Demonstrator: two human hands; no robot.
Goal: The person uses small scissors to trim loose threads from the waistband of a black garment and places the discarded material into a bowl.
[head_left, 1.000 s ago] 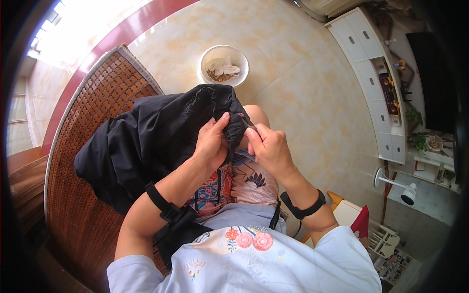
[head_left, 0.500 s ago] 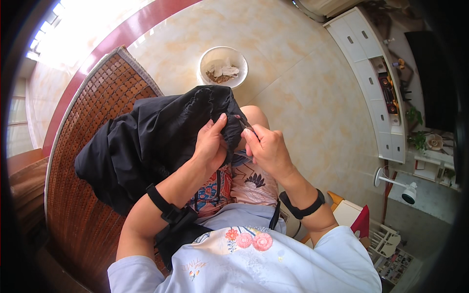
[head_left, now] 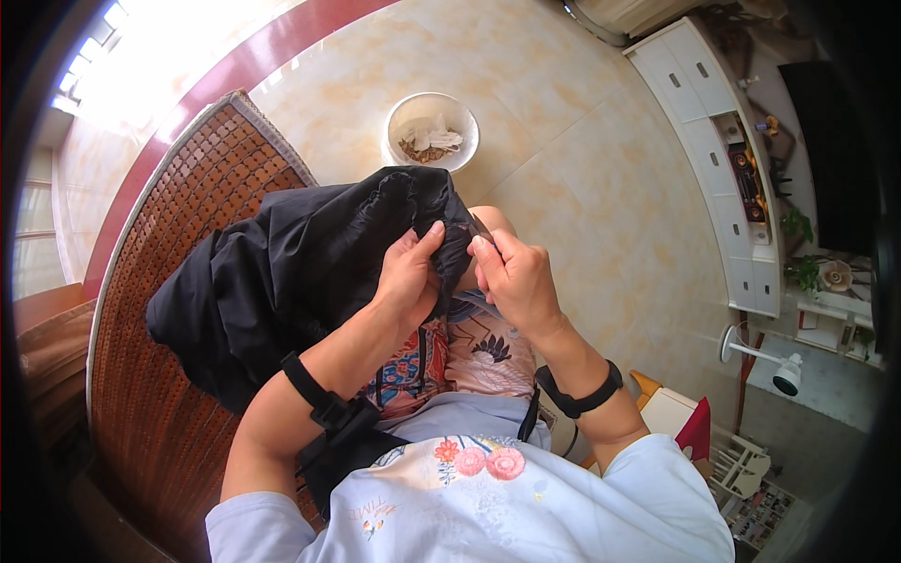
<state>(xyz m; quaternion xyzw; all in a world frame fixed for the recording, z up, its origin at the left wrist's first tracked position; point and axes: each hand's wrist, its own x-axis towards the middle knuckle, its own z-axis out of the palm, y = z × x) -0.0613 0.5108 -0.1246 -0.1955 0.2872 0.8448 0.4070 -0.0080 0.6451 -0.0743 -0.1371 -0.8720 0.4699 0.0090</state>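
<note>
A black piece of clothing point(head_left: 282, 272) with a gathered edge lies over my lap and onto the woven seat mat. My left hand point(head_left: 409, 277) is closed on its gathered edge, thumb on top. Just right of that, my right hand point(head_left: 511, 286) is closed on a slim dark tool point(head_left: 481, 230), perhaps small scissors, held against the cloth; its tip is hard to make out. My bare knee and patterned shorts point(head_left: 483, 361) show beneath.
A woven mat seat point(head_left: 216, 159) curves along my left. A white bin point(head_left: 469, 136) with scraps stands on the tiled floor ahead. At the right are a white cabinet point(head_left: 694, 113) with a dark screen, plants, a white lamp point(head_left: 786, 371) and a cream chair point(head_left: 657, 413).
My right hand and the slim tool have shifted slightly at the cloth's edge. My left hand keeps its grip, and the rest looks nearly the same.
</note>
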